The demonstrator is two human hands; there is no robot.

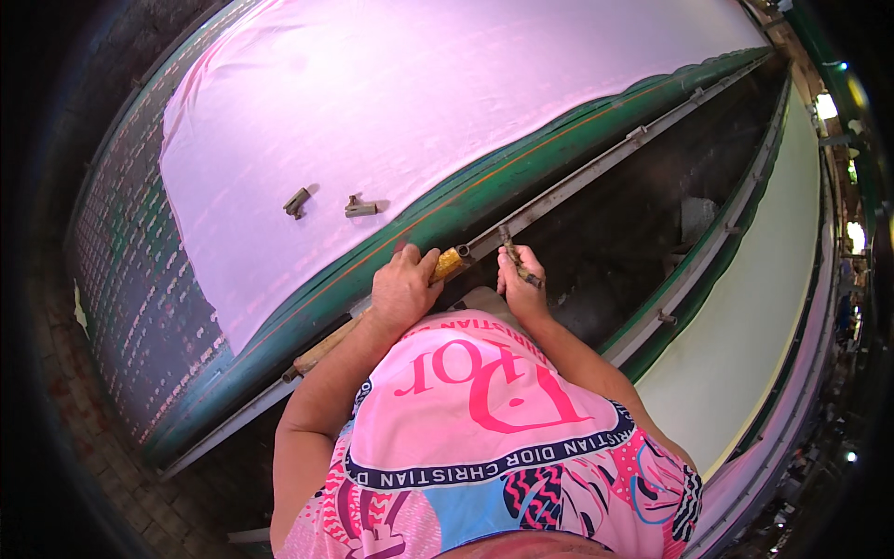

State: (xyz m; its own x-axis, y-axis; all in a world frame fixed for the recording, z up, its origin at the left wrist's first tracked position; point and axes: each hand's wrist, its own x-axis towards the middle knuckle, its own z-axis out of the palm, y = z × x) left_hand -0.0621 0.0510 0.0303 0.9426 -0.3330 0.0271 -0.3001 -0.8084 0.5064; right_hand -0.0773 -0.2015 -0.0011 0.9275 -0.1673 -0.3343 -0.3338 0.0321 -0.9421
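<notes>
My left hand (pixel 405 287) is closed around a long rod (pixel 453 262), whose end by my fingers is yellow, round and hollow. Further left, a wooden length (pixel 328 348) that looks like part of the same rod comes out past my forearm. My right hand (pixel 523 284) grips a short, stained, dark piece with a narrow stem (pixel 508 244); its exact kind is unclear. Both hands are over the near edge of a long table, beside its metal rail (pixel 568 193). Two small metal fittings, one upright-tilted (pixel 296 202) and one lying sideways (pixel 361 210), rest on pale pink fabric (pixel 391 102).
The fabric covers much of the long table, whose green edge (pixel 466 197) curves past me. At left, the bare tabletop (pixel 140 279) is speckled with pink marks. Across a dark gap on my right runs another long table with a pale surface (pixel 745 335) and a rail (pixel 691 287).
</notes>
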